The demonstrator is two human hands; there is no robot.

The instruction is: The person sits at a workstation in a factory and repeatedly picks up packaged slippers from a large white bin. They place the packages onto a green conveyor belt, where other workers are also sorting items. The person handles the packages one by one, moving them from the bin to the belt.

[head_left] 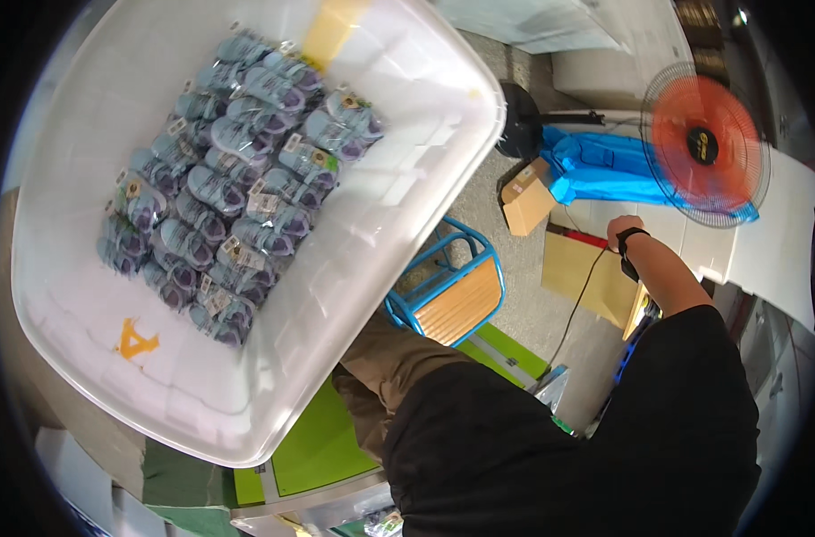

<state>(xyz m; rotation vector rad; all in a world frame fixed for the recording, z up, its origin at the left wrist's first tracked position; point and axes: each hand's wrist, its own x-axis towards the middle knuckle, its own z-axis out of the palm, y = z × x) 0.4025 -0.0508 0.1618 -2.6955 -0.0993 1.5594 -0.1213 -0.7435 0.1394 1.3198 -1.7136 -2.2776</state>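
A large white plastic tub (282,394) fills the left half of the view. Inside lie several pairs of small blue-grey shoes (215,190) in clear bags with tags, packed close in rows. My right arm, in a black sleeve, reaches up at the right. My right hand (624,229) is closed in a fist, with a black band round its wrist. What the fist holds, if anything, is hidden. It is nearest to a red bar-shaped thing (588,238) with a dark cord. My left hand is out of view.
A blue-framed stool (456,309) with a slatted wooden seat stands by the tub. Beyond it are an open cardboard box (525,199), blue plastic sheeting (600,166) and an orange-red fan (698,143). A bright green panel (322,438) lies beside my legs. A cord trails across the floor.
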